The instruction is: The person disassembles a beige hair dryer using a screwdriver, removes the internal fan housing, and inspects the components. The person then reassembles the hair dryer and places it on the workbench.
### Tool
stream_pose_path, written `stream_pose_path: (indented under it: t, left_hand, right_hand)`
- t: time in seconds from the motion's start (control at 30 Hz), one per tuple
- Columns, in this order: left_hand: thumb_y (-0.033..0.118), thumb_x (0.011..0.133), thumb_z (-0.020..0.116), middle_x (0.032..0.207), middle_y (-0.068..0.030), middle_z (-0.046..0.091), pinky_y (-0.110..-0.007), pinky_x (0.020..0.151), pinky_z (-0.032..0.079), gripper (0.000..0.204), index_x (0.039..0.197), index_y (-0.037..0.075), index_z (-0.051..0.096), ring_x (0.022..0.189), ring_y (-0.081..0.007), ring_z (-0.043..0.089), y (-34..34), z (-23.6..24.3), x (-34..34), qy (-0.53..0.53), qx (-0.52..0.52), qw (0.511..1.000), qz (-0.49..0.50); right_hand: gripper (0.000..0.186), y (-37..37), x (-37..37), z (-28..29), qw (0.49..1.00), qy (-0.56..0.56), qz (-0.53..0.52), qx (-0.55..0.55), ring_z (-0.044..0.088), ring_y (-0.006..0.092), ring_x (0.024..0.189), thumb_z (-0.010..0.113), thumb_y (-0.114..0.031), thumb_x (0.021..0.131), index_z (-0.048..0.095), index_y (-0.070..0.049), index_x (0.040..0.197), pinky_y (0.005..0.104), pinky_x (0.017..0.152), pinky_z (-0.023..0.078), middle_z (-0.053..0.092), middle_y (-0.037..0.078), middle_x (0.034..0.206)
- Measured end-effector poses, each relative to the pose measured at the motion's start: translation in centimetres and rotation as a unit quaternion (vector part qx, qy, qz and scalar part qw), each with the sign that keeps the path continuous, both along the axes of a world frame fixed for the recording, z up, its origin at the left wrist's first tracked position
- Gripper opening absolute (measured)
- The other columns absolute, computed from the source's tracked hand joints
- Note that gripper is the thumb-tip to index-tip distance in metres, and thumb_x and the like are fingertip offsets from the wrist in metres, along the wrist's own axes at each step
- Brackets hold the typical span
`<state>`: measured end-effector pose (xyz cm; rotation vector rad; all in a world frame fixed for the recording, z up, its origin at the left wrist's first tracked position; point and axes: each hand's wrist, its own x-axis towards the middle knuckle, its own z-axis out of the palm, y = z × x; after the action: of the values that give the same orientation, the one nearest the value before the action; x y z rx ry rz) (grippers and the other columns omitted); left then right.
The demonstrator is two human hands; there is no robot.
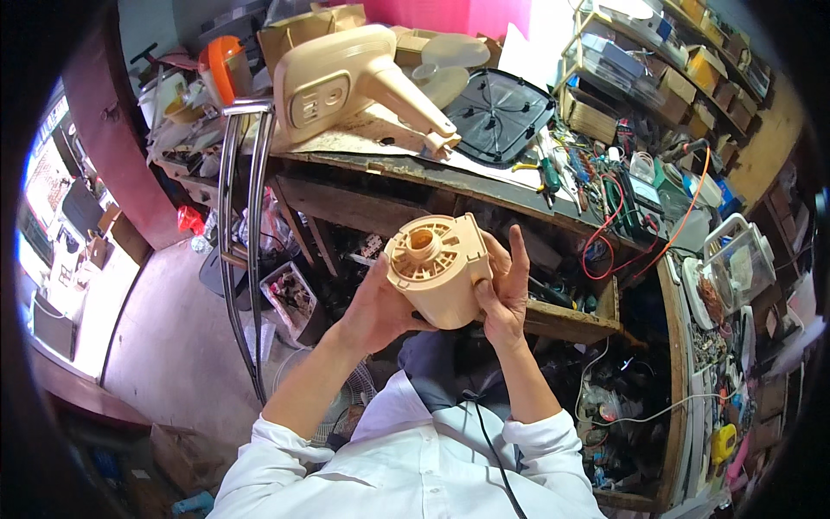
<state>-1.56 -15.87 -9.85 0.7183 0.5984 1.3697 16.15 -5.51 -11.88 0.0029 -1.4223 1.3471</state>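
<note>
A beige plastic housing (pixel 450 298), shaped like a fan's motor cover, is held up in front of my body. Its slotted end with a round threaded collar (pixel 423 246) faces up and toward the left. My left hand (pixel 378 303) cups its left side and underside. On the opposite side, my right hand (pixel 504 290) grips it, the thumb pressed on the wall and a finger pointing upward. Beyond the hands, a matching beige stand (pixel 333 82) with a long neck and a button panel lies on its side on the workbench (pixel 346 169).
A black square panel (pixel 500 112) lies on the bench beside pliers and screwdrivers (pixel 550 173). Red test leads (pixel 596 251) hang over the front edge. A curved chrome frame (pixel 233 251) stands at left, near a bin (pixel 294 298). Packed shelves (pixel 666 69) rise at far right.
</note>
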Motion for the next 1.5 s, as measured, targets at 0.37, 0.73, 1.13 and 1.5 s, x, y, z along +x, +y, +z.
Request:
stream_pose_path:
  t: [0.37,0.73,1.13,1.5]
  left_hand:
    - [0.032,0.071,0.094,0.164,-0.0202,0.025,-0.044,0.125,0.025,0.134,0.164,0.0,0.002,0.152,-0.0282,0.029,-1.0,-2.4,-1.5,0.202,0.082,0.971,0.103]
    - [0.037,0.059,0.098,0.166,-0.0256,0.016,-0.043,0.128,0.012,0.149,0.164,0.0,-0.002,0.156,-0.0346,0.018,-2.4,-2.0,-2.0,0.226,0.025,0.968,0.107]
    - [0.036,0.057,0.096,0.164,-0.0255,0.021,-0.048,0.127,0.016,0.145,0.163,-0.003,0.005,0.155,-0.0381,0.021,-4.6,-2.5,-3.7,0.429,0.114,0.874,0.197]
    - [0.03,0.056,0.094,0.162,-0.0247,0.016,-0.052,0.126,0.018,0.141,0.165,0.006,0.008,0.153,-0.0423,0.017,-5.6,-0.6,-4.0,0.55,0.184,0.788,0.205]
  right_hand:
    - [0.087,1.0,-0.1,2.4,0.951,-0.177,0.122,-0.223,0.051,0.0284,0.137,0.067,-0.062,0.089,0.043,-0.006,0.152,0.0459,0.112,0.043,0.051,0.017,0.147]
    - [0.089,1.7,-0.4,2.7,0.934,-0.298,0.139,-0.136,0.063,0.0292,0.121,0.084,-0.033,0.066,0.054,-0.001,0.143,0.04,0.107,0.048,0.063,0.021,0.132]
    - [0.099,1.6,-2.5,1.0,0.958,-0.23,0.15,-0.086,0.06,0.0335,0.127,0.085,-0.045,0.057,0.057,-0.002,0.142,0.0448,0.115,0.042,0.057,0.023,0.141]
    - [0.1,1.8,-2.6,2.6,0.943,-0.269,0.158,0.114,0.042,0.0405,0.147,0.093,-0.047,0.06,0.059,-0.003,0.143,0.053,0.118,0.033,0.036,0.025,0.16]
